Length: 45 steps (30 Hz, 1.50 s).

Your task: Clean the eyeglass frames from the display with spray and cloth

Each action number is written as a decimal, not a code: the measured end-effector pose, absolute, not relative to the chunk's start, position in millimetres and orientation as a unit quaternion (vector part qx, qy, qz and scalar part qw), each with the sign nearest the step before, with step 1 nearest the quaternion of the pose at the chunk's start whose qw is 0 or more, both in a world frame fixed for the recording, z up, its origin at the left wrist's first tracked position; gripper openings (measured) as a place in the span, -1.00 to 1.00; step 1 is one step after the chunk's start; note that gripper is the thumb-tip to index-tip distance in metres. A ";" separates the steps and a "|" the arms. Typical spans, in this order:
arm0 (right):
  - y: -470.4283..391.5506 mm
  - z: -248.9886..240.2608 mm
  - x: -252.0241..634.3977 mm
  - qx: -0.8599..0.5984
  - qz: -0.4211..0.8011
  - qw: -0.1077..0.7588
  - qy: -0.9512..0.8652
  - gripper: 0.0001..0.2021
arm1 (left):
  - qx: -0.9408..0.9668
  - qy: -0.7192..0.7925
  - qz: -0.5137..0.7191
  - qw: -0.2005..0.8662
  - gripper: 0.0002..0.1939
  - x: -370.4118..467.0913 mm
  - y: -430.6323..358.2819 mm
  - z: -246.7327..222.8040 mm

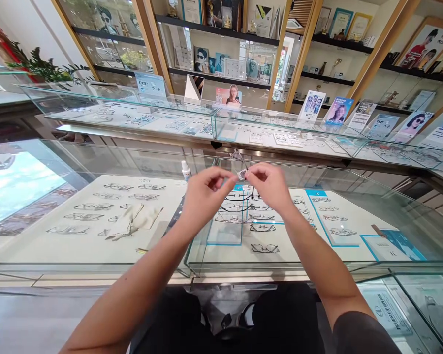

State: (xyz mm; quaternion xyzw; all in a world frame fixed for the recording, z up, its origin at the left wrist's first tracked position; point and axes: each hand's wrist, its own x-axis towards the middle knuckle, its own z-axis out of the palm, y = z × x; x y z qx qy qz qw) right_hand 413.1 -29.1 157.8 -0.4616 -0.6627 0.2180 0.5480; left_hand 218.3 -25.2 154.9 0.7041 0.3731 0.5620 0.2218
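Above the glass display counter, my two hands meet over a pair of eyeglasses (pixel 237 155). My right hand (pixel 271 186) is closed on the eyeglasses, thumb and forefinger pinched at a temple; a dark temple tip shows below its fingers. A small whitish tag (pixel 242 174) with print on it sits between the two hands. My left hand (pixel 208 192) is closed in a pinch at the tag's left edge, its fingertips touching the tag. The tag's print is too small to read.
A white spray bottle (pixel 185 170) stands behind my left hand. To the left lie a crumpled pale cloth (pixel 131 223) and a yellow stick-like object (pixel 142 250). Rows of glasses (pixel 265 249) lie inside the glass counter (pixel 229 268). Another glass showcase (pixel 214 123) stands beyond.
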 end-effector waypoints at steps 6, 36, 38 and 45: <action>-71.7 114.5 384.3 -0.490 0.099 0.577 -0.645 -0.81 | 0.620 0.401 0.511 0.440 -0.63 225.6 -50.0 118.3; -37.3 44.9 466.7 -0.685 0.087 0.295 -0.660 -0.45 | 0.926 0.365 -0.096 -0.030 -0.77 223.1 -38.3 111.8; -38.3 40.6 467.1 -0.688 0.090 0.307 -0.652 -0.42 | 0.924 0.366 -0.106 -0.038 -0.75 225.3 -35.0 106.7; -39.6 40.0 466.8 -0.685 0.118 0.343 -0.632 -0.39 | 0.925 0.359 -0.126 -0.028 -0.79 230.1 -24.7 100.9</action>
